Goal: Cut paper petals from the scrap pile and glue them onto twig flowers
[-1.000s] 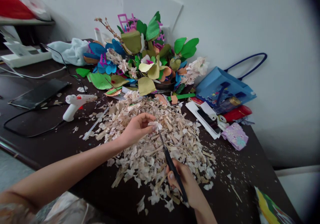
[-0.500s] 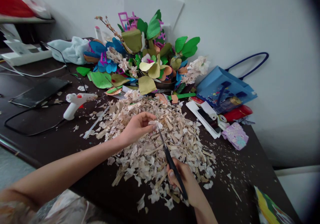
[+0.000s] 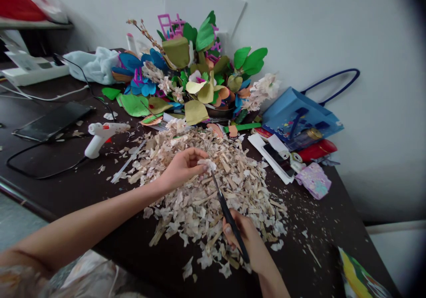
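Between the thumb and fingers of my left hand [image 3: 184, 167] is a small whitish, petal-like piece [image 3: 209, 163]. My right hand [image 3: 244, 233] grips a pair of black-handled scissors [image 3: 229, 216], whose blades point up and left and meet the edge of that piece. Whether the blades are parted is too fine to tell. Both hands are above a wide heap of pale beige and white scraps [image 3: 196, 209] spread over the dark table [image 3: 319, 240].
A white glue gun [image 3: 100, 138] with a black cord lies left of the heap, by a dark tablet-like slab [image 3: 53, 121]. Behind stands a colourful arrangement of felt-like and dried flowers [image 3: 199, 76]. At right are a blue bag [image 3: 296, 116], a phone [image 3: 278, 158] and a floral pouch [image 3: 313, 180].
Almost nothing differs. The whitish piece has tilted slightly between my left fingers, and the scissors stay at its edge.
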The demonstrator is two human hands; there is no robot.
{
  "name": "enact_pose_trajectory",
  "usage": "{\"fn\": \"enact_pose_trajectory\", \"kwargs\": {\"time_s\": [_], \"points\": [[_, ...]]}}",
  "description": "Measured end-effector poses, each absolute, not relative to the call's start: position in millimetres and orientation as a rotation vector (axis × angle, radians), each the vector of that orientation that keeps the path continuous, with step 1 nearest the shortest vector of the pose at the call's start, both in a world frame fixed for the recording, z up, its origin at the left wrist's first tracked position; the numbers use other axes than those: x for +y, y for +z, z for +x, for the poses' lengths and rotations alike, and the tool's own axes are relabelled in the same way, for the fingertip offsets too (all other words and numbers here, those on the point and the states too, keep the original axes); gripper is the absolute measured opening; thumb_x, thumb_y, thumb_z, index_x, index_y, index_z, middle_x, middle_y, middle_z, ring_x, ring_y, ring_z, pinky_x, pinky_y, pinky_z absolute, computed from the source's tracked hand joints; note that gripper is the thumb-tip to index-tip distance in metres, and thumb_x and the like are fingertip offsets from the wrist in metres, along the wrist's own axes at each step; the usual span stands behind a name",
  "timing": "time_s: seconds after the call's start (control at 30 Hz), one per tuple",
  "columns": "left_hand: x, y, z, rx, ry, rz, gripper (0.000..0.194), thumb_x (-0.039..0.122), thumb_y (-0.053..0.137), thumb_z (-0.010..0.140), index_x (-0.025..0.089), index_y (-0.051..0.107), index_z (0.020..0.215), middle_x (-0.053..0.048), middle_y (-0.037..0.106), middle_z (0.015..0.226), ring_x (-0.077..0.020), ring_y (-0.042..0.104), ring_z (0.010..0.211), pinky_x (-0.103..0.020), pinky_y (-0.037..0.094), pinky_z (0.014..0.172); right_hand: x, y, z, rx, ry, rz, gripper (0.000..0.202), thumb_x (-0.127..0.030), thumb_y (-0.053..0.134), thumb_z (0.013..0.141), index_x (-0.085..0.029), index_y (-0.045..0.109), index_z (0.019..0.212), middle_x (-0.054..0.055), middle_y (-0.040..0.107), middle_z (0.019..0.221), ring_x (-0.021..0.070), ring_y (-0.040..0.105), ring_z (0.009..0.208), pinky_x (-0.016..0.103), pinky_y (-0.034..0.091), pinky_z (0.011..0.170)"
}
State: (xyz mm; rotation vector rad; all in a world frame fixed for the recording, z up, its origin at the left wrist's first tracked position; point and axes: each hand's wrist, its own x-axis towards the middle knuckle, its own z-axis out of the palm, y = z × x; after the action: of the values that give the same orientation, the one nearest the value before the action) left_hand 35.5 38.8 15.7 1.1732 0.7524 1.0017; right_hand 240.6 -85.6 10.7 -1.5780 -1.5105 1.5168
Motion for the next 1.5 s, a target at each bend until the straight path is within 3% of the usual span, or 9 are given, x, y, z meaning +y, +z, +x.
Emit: {"fn": "enact_pose_trajectory", "kwargs": {"time_s": [0.5,1.0,1.5], "points": [[38.4,17.0,35.5,0.767,0.992,1.133,0.027,0.023,0.070,0.074,0.011,0.056,0.094,-0.001,0.061,0.077,-0.0088,0.059,0.064,-0.023,0.051,0.062,-85.7,-1.1,241.4,-1.502,1.488,-1.532,0.041,-0.057,0.053,0.081,-0.020,0.041,0.069,-0.004,0.043,0.061,0.0086,0.039,0.047,0.022,0.034,0.045],[37.2,19.0,36.1,0.817,0.962,1.111,0.022,0.026,0.069,0.075,0.013,0.058,0.089,-0.002,0.062,0.071,-0.0103,0.059,0.061,-0.023,0.049,0.058,-85.0,-8.3,245.7,-1.432,1.535,-1.468,0.044,-0.062,0.053,0.080,-0.020,0.041,0.072,-0.006,0.041,0.055,0.0084,0.035,0.045,0.022,0.031,0.044],[35.7,16.8,38.8,0.820,0.943,1.099,0.021,0.027,0.070,0.075,0.012,0.057,0.082,0.000,0.061,0.069,-0.0091,0.057,0.061,-0.022,0.047,0.059,-87.0,-6.8,242.9,-1.486,1.487,-1.522,0.041,-0.058,0.051,0.083,-0.018,0.045,0.074,-0.006,0.042,0.055,0.0086,0.038,0.046,0.022,0.032,0.044]]}}
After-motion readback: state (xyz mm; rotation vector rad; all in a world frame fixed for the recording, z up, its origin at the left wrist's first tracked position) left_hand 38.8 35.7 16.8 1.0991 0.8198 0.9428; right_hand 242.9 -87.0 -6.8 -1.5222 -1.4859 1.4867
